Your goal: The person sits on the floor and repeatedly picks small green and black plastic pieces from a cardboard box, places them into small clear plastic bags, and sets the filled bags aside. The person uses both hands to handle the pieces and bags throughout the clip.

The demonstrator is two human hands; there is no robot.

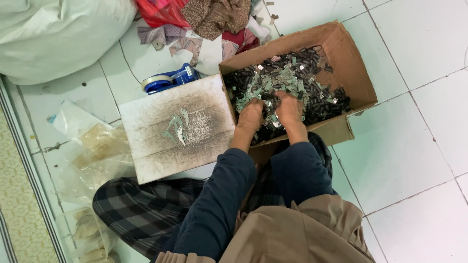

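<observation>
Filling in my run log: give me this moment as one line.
left hand: in parts | right hand: in parts | small metal parts fill cardboard box | white board beside

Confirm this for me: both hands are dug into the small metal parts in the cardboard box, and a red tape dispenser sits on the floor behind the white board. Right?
Not quite. The head view shows the tape dispenser is blue, not red. The rest holds: the left hand and right hand are both dug into the small metal parts in the cardboard box, and the dispenser sits on the floor behind the white board.
</observation>
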